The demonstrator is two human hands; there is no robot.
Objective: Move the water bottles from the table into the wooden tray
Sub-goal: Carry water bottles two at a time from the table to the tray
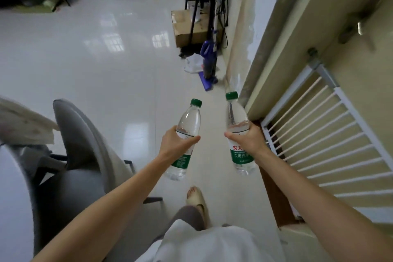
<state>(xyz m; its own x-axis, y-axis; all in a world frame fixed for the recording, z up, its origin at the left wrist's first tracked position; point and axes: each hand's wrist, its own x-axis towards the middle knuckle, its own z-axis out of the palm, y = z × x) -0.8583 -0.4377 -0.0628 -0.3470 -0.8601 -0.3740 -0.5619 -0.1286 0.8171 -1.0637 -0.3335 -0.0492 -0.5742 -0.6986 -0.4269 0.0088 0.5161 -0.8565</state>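
I hold two clear water bottles with green caps and green-and-white labels, both out in front of me above the floor. My left hand [177, 141] grips the left bottle [188, 119] around its middle. My right hand [247, 139] grips the right bottle [237, 112] around its middle, with red and white characters showing on its label. Both bottles tilt with their caps pointing away from me. No wooden tray is in view.
A grey chair [85, 147] stands at my left beside a white table edge [12, 198]. A white railed gate [331, 144] and a door [350, 38] line the right. Ahead stand a purple vacuum [209, 57], cardboard boxes [187, 30] and shiny floor [95, 59].
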